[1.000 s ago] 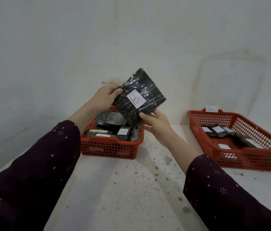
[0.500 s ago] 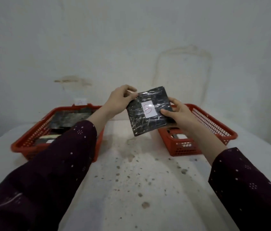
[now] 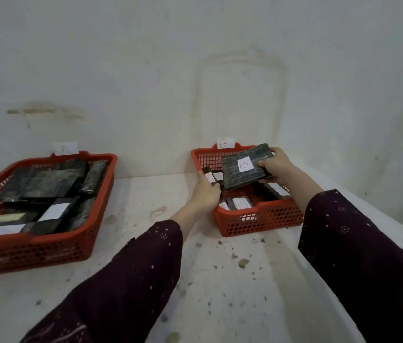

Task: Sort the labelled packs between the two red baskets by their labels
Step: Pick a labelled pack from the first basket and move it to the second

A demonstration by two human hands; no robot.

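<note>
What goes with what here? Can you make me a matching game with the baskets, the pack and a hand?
Things:
1. A basket
2. B basket
3. B pack
4. left hand

Places:
a. gripped by the right hand
b. on the left, apart from both hands
c. at the B basket's left edge
d. beneath the held pack

Pairs: 1-b, 2-d, 3-a, 4-c.

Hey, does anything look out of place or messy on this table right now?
Nothing misplaced: the pack marked B in the right hand is over the basket tagged B. Only the table looks off, speckled with dark stains in front of that basket.
</note>
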